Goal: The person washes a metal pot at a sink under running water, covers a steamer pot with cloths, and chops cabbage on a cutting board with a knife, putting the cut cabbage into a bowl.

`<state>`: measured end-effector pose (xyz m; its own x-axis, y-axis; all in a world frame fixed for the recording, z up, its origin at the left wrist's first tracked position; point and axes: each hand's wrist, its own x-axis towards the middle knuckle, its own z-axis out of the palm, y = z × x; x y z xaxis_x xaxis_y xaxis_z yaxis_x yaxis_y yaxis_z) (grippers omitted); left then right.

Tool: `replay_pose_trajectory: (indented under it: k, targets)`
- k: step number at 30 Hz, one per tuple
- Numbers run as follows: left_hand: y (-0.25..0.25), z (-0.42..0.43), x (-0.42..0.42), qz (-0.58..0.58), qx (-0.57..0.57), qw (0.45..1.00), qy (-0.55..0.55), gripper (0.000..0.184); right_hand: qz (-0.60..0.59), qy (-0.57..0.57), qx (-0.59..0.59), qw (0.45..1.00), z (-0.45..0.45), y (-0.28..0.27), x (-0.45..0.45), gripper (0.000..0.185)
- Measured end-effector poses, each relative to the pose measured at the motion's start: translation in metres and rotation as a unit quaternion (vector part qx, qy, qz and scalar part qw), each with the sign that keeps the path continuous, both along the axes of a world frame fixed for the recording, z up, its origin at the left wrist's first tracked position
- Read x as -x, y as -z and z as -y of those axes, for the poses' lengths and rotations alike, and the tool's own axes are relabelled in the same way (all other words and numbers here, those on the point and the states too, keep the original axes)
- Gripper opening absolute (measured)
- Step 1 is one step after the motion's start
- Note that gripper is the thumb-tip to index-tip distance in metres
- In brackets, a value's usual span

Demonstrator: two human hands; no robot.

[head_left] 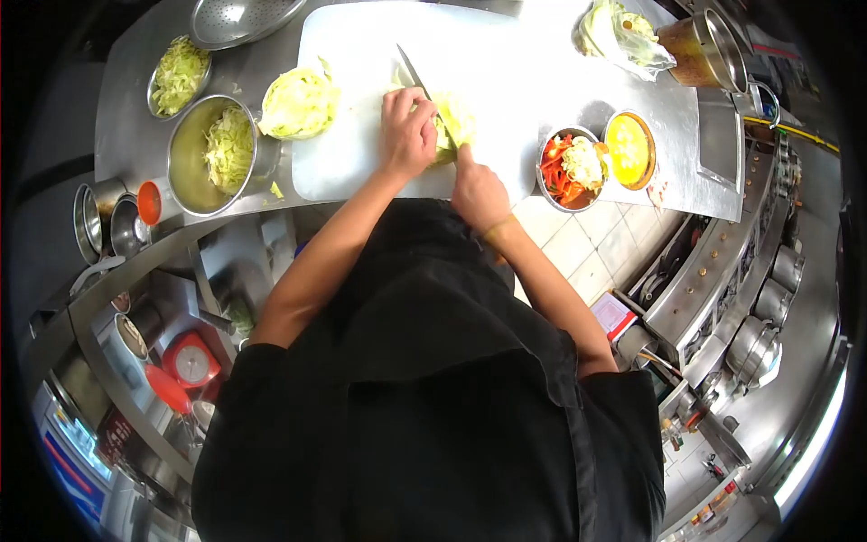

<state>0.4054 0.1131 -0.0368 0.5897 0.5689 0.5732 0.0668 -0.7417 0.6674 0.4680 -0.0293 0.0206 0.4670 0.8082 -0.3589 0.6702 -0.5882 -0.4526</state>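
On the white cutting board lies a pale green cabbage piece. My right hand is closed around the handle of a kitchen knife, whose blade points away from me and crosses the cabbage. My left hand rests with curled fingers on the cabbage, just left of the blade; its fingertips are partly hidden. A larger cut cabbage half sits at the board's left edge. Further left, a steel bowl holds shredded cabbage.
A smaller bowl of shreds and a colander stand at far left. On the right are a bowl of sliced red vegetables, a bowl of yellow liquid, a plastic bag and a steel pot.
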Motion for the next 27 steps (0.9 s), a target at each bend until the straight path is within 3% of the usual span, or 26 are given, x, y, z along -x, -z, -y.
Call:
replay_pose_trajectory:
  k: [2,4,7,9,12,15,20,23,25,27]
  targets:
    - [0.001,-0.001,0.001,-0.005,0.002,1.0,0.003,0.019,0.007,0.005,-0.038,0.999,-0.011,-0.01,-0.002,0.022]
    - [0.002,-0.001,0.002,-0.01,0.008,1.0,0.008,0.019,-0.001,0.013,0.035,0.999,0.0,-0.04,-0.006,0.032]
    - [0.004,0.001,0.003,-0.026,0.02,0.999,-0.004,0.021,0.005,-0.005,0.067,0.998,0.024,-0.074,0.002,0.033]
    - [0.002,0.001,0.003,-0.008,0.038,0.999,0.002,0.019,0.014,-0.009,0.085,0.996,0.024,-0.061,0.007,0.035]
    - [-0.003,0.0,0.004,-0.009,0.031,0.999,0.008,0.016,0.018,0.004,-0.014,1.0,-0.003,0.003,0.006,0.029]
    - [-0.002,0.0,0.003,-0.005,0.016,1.0,0.001,0.017,0.026,-0.006,0.025,0.999,-0.015,-0.004,-0.001,0.042]
    - [0.003,-0.001,0.002,0.019,0.038,0.999,0.0,0.019,0.009,-0.013,0.061,0.998,0.021,-0.078,0.007,0.039]
    - [0.001,-0.001,0.004,0.027,0.047,0.998,0.01,0.018,0.01,0.011,0.026,1.0,0.009,-0.051,0.02,0.027]
    - [0.001,-0.002,0.005,0.013,0.041,0.999,0.018,0.018,0.024,0.018,-0.011,0.999,-0.007,0.005,0.017,0.031]
    - [0.003,-0.007,0.008,0.008,0.056,0.998,0.03,0.018,0.019,0.033,-0.014,0.999,-0.018,0.008,0.013,0.028]
